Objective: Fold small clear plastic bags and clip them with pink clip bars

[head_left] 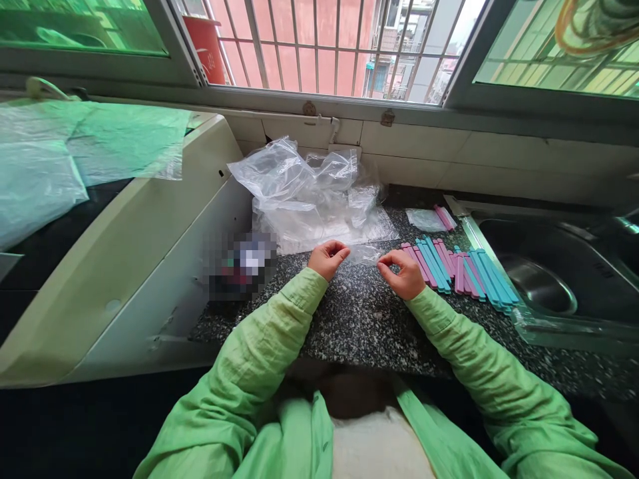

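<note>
I hold a small clear plastic bag [366,253] between my two hands above the middle of the speckled counter [359,319]. My left hand [327,258] pinches one end of it between thumb and curled fingers; my right hand [402,273] pinches the other end in the same way, so the thin film is stretched flat between the two grips and its mouth can be found by feel. Both forearms rest on the counter's near edge, which steadies the fine pinch.

A heap of loose clear bags [312,196] lies toward the counter's far edge, just behind my hands and within easy reach. Pink and blue clip sticks [459,269] are laid side by side in a row toward the right edge, just beside my right hand, next to the sink [544,279]. One more small bag with pink sticks [434,218] lies near the far right corner, apart from the loose row. A blurred packet [239,265] sits at the counter's left edge.
</note>
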Demonstrator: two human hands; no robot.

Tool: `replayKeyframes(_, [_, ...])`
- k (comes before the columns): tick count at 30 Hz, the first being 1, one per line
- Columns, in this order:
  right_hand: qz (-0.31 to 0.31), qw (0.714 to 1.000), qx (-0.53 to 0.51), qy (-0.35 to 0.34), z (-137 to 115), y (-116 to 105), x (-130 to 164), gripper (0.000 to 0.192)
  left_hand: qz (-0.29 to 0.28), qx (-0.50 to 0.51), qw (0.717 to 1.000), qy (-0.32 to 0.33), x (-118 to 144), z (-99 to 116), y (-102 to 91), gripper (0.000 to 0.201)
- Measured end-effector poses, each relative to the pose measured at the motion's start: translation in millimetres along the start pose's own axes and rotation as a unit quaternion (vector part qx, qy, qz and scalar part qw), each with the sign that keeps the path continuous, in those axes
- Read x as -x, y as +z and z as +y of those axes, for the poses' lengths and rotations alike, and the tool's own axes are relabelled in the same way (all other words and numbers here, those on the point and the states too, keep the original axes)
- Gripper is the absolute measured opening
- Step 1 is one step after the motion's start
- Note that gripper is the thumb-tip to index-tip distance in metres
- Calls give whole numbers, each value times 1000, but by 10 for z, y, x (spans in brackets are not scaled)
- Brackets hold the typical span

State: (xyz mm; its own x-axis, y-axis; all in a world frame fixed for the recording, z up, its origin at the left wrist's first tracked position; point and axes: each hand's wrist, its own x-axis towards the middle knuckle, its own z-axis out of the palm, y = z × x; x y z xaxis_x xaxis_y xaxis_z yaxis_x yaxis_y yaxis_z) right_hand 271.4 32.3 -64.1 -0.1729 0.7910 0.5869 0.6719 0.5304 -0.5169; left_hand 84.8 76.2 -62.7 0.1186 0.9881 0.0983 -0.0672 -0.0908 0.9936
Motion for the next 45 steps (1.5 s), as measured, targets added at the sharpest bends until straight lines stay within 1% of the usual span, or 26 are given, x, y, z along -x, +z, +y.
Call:
replayKeyframes(4, [-1, 1000, 18, -10, 9, 15, 9, 10, -2, 15, 1000, -22, -11, 8, 0, 26])
replayKeyframes(8, [-4, 1000, 26, -9, 8, 34, 27, 3, -12, 26, 999, -43, -20, -1, -6, 30])
replayKeyframes(12, [3, 999, 32, -29, -4, 51, 25, 9, -24, 11, 999, -34, -15, -6, 1, 28])
replayKeyframes(15, [5, 999, 34, -37, -11, 54, 23, 12, -18, 4, 1000, -22, -10, -2, 10, 25])
replayKeyframes(19, [7, 999, 32, -33, -13, 48, 28, 9, -8, -9, 1000, -12, -9, -6, 13, 22])
replayKeyframes(24, [7, 999, 37, -27, -10, 56, 28, 14, -6, -23, 1000, -2, -11, -43, 12, 21])
replayKeyframes(27, [4, 1000, 22, -9, -8, 67, 27, 16, -4, -18, 1000, 3, -11, -56, 6, 24])
replayKeyframes(29, [6, 1000, -6, 20, -7, 70, 25, 17, -13, -3, 1000, -3, -10, -55, 1, 27])
replayKeyframes(33, [16, 992, -77, 100, -8, 66, 14, 17, -55, 25, 998, -15, 2, -80, 16, 34])
replayKeyframes(36, [12, 984, -111, 137, -16, 61, 4, 18, -81, 27, 996, -5, 23, -145, 59, 36])
replayKeyframes(40, [8, 980, -124, 155, -24, 61, -2, 19, -90, -2, 995, 31, 44, -202, 101, 30])
replayKeyframes(45, [0, 981, -126, 150, 6, 48, -1, 19, -82, -48, 994, 48, 16, -137, 46, 15])
